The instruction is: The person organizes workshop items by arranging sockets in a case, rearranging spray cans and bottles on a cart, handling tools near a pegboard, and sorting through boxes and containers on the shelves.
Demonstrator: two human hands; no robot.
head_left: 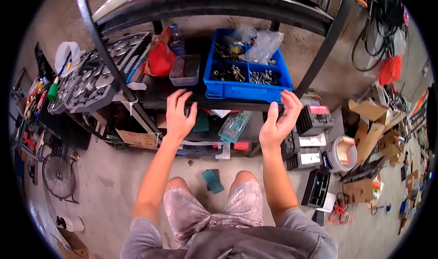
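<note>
A blue compartment bin (232, 91) sits on the dark metal shelf, its sections filled with bolts, nuts and other small metal parts. Crumpled clear plastic bags (264, 48) lie over its back right section. My right hand (279, 122) is open at the bin's front right corner, thumb and fingers apart, with the fingertips right at the rim. Over the shelf's front edge, my left hand (179, 117) is also open, its fingers curved and empty. Just beyond it stands a clear plastic tub (185, 70) with dark contents.
A red bag (159, 57) and a bottle (177, 41) stand behind the tub. An open grey tool case (91, 79) lies left. The lower shelf holds a teal clear-lidded case (235, 126). Dark cases (315, 120) and a white bucket (343, 154) stand right. A teal object (212, 180) lies between my feet.
</note>
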